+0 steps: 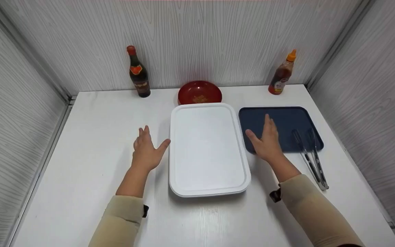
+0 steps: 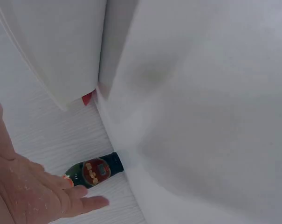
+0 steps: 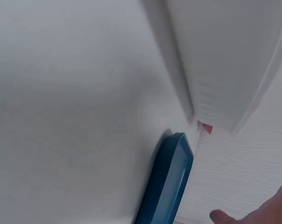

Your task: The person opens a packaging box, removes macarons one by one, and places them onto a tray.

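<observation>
Left hand: the left hand [image 1: 146,151] lay flat and spread, holding nothing, just left of the white rectangular plastic tray [image 1: 207,151], thumb nearly at its rim.
Right hand: the right hand [image 1: 267,140] was equally spread and empty, just right of the tray, fingers over the dark blue flat tray [image 1: 286,120].
Tray: it sat between both hands, ungripped.
Doing it well: both palms should probably close on opposite long rims evenly, keeping it level.
Beside: metal tongs [image 1: 310,154] lay right of the tray.
Behind: a red round bowl [image 1: 200,92] touched its far edge; a dark glass bottle [image 1: 138,73] and an orange-capped sauce bottle [image 1: 281,75] stood beyond.

A white wood-grain bench [image 1: 91,137] sits boxed in by pale grey wood-grain walls [image 1: 201,37] at the back and both sides, evenly lit.
</observation>
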### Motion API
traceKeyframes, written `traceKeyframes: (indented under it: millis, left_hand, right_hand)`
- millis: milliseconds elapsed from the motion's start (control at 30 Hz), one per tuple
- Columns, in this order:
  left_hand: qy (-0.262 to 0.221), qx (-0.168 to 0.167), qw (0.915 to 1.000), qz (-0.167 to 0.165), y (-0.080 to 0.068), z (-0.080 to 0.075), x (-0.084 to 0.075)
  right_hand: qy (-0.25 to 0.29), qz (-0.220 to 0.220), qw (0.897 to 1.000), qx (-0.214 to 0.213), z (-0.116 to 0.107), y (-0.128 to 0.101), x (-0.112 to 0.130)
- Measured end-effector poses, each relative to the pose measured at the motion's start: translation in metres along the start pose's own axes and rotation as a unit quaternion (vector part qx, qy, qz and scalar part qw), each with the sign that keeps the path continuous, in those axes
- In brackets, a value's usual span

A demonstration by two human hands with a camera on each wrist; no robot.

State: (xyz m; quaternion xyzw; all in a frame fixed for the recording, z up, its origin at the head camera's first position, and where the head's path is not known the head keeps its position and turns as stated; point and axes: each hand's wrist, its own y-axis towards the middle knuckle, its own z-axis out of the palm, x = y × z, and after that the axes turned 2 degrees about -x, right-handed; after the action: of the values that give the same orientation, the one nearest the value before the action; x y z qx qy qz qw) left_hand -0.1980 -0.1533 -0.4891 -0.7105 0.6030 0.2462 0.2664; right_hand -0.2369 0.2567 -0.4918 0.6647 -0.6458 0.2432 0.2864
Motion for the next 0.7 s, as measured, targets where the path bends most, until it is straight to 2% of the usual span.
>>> traceKeyframes:
  millis: [100, 200, 333, 567, 700]
  left_hand:
    - [-0.041, 0.027, 0.9987, -0.016, -0.002, 0.004, 0.0]
    - [-0.076, 0.029, 0.9965, -0.021, -0.002, 0.006, -0.002]
    - [-0.116, 0.031, 0.9923, -0.03, -0.003, 0.006, -0.006]
    - [-0.128, 0.044, 0.9895, -0.052, -0.002, 0.007, -0.01]
    - [-0.125, 0.046, 0.9897, -0.053, 0.001, 0.008, -0.009]
  right_hand:
    - [0.037, 0.018, 0.999, 0.032, 0.0, -0.003, 0.005]
    - [0.066, 0.03, 0.996, 0.057, 0.002, -0.005, 0.01]
    - [0.075, 0.033, 0.994, 0.068, 0.005, -0.006, 0.015]
    - [0.076, 0.033, 0.993, 0.08, 0.011, -0.006, 0.019]
    - [0.074, 0.028, 0.992, 0.097, 0.013, -0.005, 0.019]
